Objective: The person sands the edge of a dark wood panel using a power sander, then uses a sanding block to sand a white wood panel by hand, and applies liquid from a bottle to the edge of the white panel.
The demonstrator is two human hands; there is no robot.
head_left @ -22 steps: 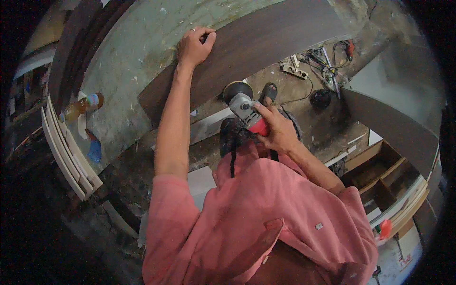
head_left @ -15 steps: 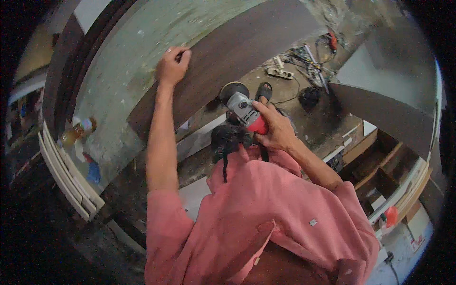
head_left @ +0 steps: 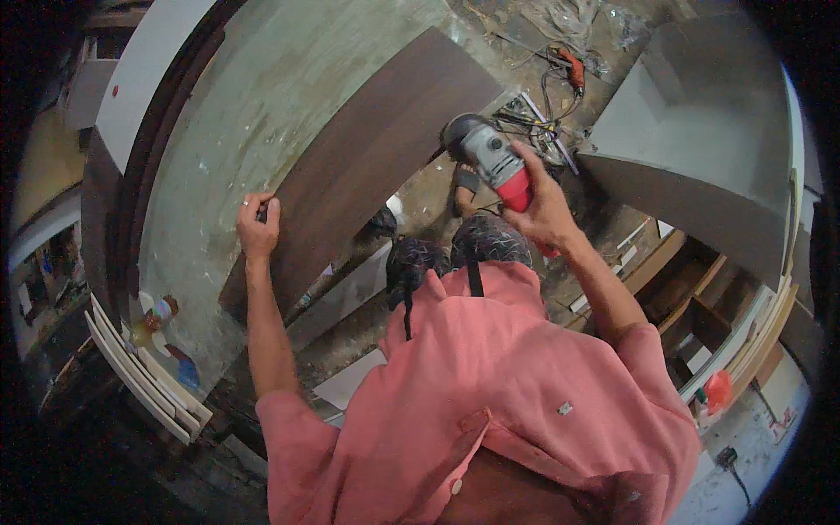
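On the pale green surface (head_left: 262,114): dark brown board (head_left: 367,166), your left hand (head_left: 259,226) fingers curled over its edge; your right hand (head_left: 544,208) fingers wrapped around red-grey angle grinder (head_left: 492,159).

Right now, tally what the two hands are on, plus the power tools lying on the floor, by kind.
Dark brown board, under the left hand: 1
Red and grey angle grinder, in the right hand: 1
Orange power tool on the floor, among cables: 1
Total: 3
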